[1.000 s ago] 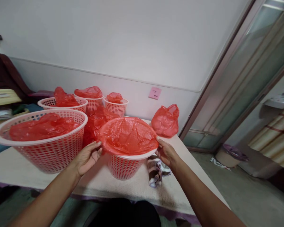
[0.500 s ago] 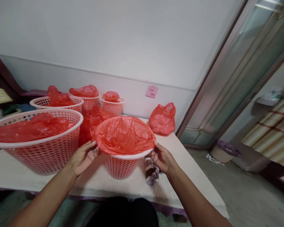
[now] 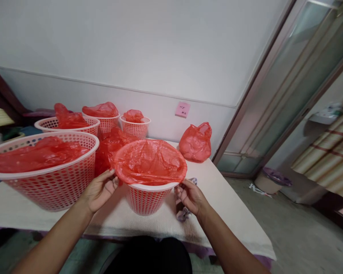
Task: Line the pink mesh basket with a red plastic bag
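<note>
While your two hands flank the small basket (image 3: pixel 146 198) at the near middle of the worktop (image 3: pixel 225 213), a red bag (image 3: pixel 150 161) lies stretched over its rim. Your left hand (image 3: pixel 98 191) pinches the bag's edge at the left of the rim, thumb on top, fingers curled beneath. Your right hand (image 3: pixel 191 196) grips the bag's lower right edge just under the rim; its fingertips are hidden behind the plastic, so the pinch is hard to make out. A cloth (image 3: pixel 184 213) lies mostly hidden behind that hand. To the left a big basket (image 3: pixel 50 182) is cut off by the frame edge. Three more baskets stand behind, partly hidden. A loose bag (image 3: pixel 196 142) sits near the wall below a pink note (image 3: pixel 182 109) whose writing is too small to read.
</note>
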The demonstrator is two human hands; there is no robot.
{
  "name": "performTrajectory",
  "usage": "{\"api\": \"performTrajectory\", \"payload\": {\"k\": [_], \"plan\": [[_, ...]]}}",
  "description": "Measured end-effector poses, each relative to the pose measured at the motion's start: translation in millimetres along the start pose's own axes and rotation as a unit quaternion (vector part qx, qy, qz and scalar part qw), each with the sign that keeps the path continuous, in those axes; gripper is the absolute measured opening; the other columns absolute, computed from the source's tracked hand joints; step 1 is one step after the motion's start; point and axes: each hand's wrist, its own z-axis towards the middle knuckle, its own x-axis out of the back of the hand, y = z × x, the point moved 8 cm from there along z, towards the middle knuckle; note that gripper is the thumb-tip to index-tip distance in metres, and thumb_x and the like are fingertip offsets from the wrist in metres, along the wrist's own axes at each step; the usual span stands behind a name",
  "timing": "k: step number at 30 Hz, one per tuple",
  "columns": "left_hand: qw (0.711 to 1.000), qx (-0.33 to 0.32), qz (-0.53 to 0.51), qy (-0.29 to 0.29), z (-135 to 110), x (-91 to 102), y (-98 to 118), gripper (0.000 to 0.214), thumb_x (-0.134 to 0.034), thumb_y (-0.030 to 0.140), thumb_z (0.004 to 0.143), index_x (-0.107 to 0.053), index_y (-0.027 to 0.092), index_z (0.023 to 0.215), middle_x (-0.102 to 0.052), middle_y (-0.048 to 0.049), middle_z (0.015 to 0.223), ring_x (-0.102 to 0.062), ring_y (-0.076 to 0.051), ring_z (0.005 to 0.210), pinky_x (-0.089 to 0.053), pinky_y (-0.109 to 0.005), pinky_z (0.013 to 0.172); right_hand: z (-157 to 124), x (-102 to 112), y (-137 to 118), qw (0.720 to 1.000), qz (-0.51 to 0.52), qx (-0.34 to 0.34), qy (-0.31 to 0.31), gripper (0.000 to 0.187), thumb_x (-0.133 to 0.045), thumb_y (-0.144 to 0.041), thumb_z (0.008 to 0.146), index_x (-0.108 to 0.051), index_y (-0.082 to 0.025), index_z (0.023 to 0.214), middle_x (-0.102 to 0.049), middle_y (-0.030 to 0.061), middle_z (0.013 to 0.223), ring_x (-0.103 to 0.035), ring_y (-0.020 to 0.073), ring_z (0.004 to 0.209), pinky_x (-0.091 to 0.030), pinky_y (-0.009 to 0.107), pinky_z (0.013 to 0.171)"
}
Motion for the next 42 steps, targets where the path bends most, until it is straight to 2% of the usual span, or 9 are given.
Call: {"api": "performTrajectory", "payload": {"k": [8, 14, 17, 24, 28, 32, 36, 42], "plan": [[1.0, 0.014, 0.006, 0.015, -15.9, 9.2, -7.1, 0.019, -0.05, -0.001, 0.086, -0.065, 0.012, 0.085, -0.067, -0.003, 0.071, -0.065, -0.01, 0.056, -0.059, -0.021, 0.055, -3.3, -1.6, 1.7, 1.0, 0.001, -0.018, -0.008, 0.007, -0.069, -0.015, 0.076, -0.062, -0.016, 0.074, -0.064, 0.001, 0.062, -0.059, 0.0103, 0.055, -0.052, 0.02, 0.055], [0.999, 0.036, 0.009, 0.019, -32.9, -2.6, -14.6, 0.019, -0.049, 0.005, 0.089, -0.065, 0.012, 0.081, -0.064, -0.0048, 0.072, -0.065, -0.012, 0.063, -0.057, -0.02, 0.052, -6.4, -3.2, 2.8, 1.0, 0.002, -0.015, -0.006, 0.008, -0.069, -0.015, 0.075, -0.061, -0.017, 0.072, -0.064, 0.0003, 0.063, -0.06, 0.01, 0.056, -0.052, 0.019, 0.055], [0.999, 0.02, 0.038, 0.024, -37.0, -8.9, -14.2, 0.019, -0.051, 0.01, 0.09, -0.065, 0.012, 0.078, -0.063, -0.0039, 0.072, -0.063, -0.011, 0.06, -0.056, -0.019, 0.051, -5.9, -4.1, 2.6, 1.0, -0.001, -0.006, -0.002, 0.009, -0.069, -0.015, 0.075, -0.061, -0.018, 0.073, -0.064, -0.0008, 0.063, -0.06, 0.0094, 0.056, -0.051, 0.018, 0.055], [0.995, -0.02, 0.082, 0.054, -26.9, -6.2, -3.2, 0.019, -0.054, 0.016, 0.091, -0.062, 0.014, 0.075, -0.06, 0.0004, 0.064, -0.057, -0.007, 0.048, -0.05, -0.015, 0.042, -8.2, -10.6, 0.9, 1.0, -0.02, -0.013, -0.012, 0.013, -0.07, -0.015, 0.075, -0.057, -0.019, 0.074, -0.064, -0.0002, 0.065, -0.059, 0.011, 0.054, -0.049, 0.019, 0.048], [0.993, -0.031, 0.092, 0.07, -18.2, -5.1, 8.2, 0.019, -0.057, 0.02, 0.091, -0.061, 0.014, 0.073, -0.06, 0.0014, 0.06, -0.057, -0.007, 0.045, -0.049, -0.014, 0.039, -5.3, -10.9, 0.5, 1.0, -0.025, -0.01, -0.011, 0.014, -0.07, -0.015, 0.074, -0.057, -0.019, 0.074, -0.064, -0.0005, 0.065, -0.06, 0.0099, 0.055, -0.049, 0.018, 0.05], [0.992, -0.03, 0.095, 0.071, -15.5, -8.5, 13.9, 0.016, -0.058, 0.012, 0.088, -0.062, 0.013, 0.073, -0.059, 0.001, 0.057, -0.055, -0.007, 0.042, -0.047, -0.014, 0.037, -3.7, -10.3, 1.6, 1.0, -0.028, -0.009, -0.008, 0.014, -0.07, -0.015, 0.074, -0.057, -0.018, 0.073, -0.065, 0.0001, 0.065, -0.06, 0.0095, 0.054, -0.05, 0.017, 0.05], [0.995, -0.038, 0.068, 0.069, -18.8, -9.6, 13.1, 0.02, -0.051, 0.003, 0.088, -0.061, 0.013, 0.074, -0.061, 0.0012, 0.06, -0.059, -0.006, 0.047, -0.049, -0.012, 0.041, -5.4, -9.7, 2.5, 0.999, -0.029, -0.016, -0.01, 0.014, -0.07, -0.016, 0.074, -0.056, -0.019, 0.074, -0.064, 0.0001, 0.065, -0.06, 0.0109, 0.053, -0.049, 0.019, 0.048], [0.995, -0.021, 0.026, 0.09, -35.3, 1.7, -2.7, 0.026, -0.04, 0.004, 0.093, -0.063, 0.011, 0.082, -0.07, -0.006, 0.073, -0.069, -0.012, 0.063, -0.056, -0.016, 0.05, -6.9, -8.8, 1.8, 0.999, -0.016, -0.011, -0.032, 0.016, -0.073, -0.017, 0.074, -0.057, -0.019, 0.076, -0.067, 0.0004, 0.068, -0.062, 0.0115, 0.057, -0.05, 0.02, 0.052]]}}
